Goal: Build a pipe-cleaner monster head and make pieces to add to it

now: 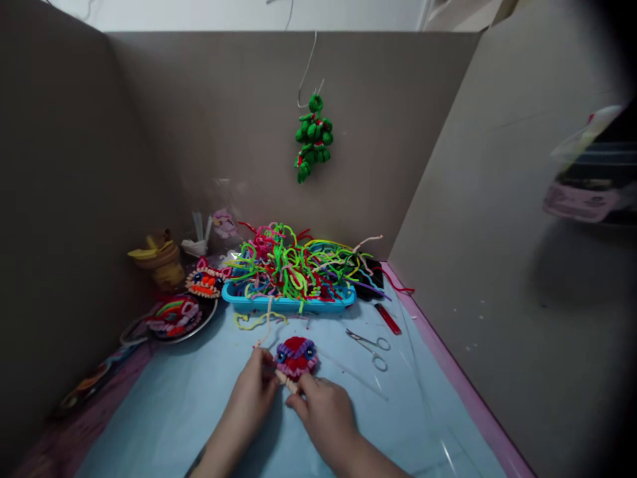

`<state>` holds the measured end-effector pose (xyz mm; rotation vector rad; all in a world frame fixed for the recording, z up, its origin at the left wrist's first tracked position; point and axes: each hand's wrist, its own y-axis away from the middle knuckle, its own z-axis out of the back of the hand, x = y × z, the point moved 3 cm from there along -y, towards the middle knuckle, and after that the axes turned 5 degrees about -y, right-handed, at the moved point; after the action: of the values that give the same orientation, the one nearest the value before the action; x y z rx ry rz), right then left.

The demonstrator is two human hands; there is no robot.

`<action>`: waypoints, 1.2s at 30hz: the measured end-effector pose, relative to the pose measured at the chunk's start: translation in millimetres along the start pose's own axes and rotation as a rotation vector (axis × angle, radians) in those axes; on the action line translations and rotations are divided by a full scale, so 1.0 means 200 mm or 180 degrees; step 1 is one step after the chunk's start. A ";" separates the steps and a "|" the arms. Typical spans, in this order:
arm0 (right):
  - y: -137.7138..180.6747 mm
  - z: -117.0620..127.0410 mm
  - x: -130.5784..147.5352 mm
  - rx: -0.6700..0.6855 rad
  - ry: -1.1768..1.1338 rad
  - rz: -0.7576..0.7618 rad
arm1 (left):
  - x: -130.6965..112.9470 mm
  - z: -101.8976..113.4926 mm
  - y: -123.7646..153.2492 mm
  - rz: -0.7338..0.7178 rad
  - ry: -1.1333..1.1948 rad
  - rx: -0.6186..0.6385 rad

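My left hand (pixel 255 382) and my right hand (pixel 326 405) are close together at the front of the table, fingers pinched. Between them runs a short cream pipe cleaner (pixel 287 381) with a coiled, ribbed look, one end in each hand. Just beyond it lies a round red fuzzy face (pixel 297 357) with purple brows, blue eyes and a pink lower edge. My fingertips are right at its lower rim; whether they touch it I cannot tell. A loose peach strand (pixel 269 320) rises from beside my left fingers toward the tray.
A blue tray (pixel 293 306) heaped with colourful pipe cleaners (pixel 293 265) stands at the back. Scissors (pixel 369 346), a red lighter-like object (pixel 387 319) and a clear stick (pixel 355 375) lie at right. Finished fuzzy pieces fill a plate (pixel 212 317) at left. A green ornament (pixel 314 139) hangs behind.
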<state>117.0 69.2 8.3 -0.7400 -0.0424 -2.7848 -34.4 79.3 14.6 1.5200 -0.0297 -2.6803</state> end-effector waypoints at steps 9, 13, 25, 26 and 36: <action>0.04 0.03 -0.04 -0.0061 -0.0861 0.0205 | -0.10 0.08 0.04 -0.0521 -0.0480 -0.0217; 0.05 0.06 -0.12 -0.0093 -0.1436 0.0295 | -0.16 0.07 0.08 -0.1102 -0.0304 0.0101; 0.06 0.15 -0.17 -0.0234 -0.2085 0.0971 | -0.20 0.01 0.12 -0.1324 -0.0527 0.0280; 0.07 0.16 -0.17 -0.0272 -0.2063 0.0975 | -0.20 0.01 0.12 -0.1315 -0.0527 0.0285; 0.07 0.18 -0.17 -0.0242 -0.1985 0.0997 | -0.17 -0.01 0.12 -0.1157 -0.0424 0.0559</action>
<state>166.2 66.7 23.5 -1.4636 0.0582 -2.1802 -13.8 58.1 44.3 1.5168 0.0061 -3.1379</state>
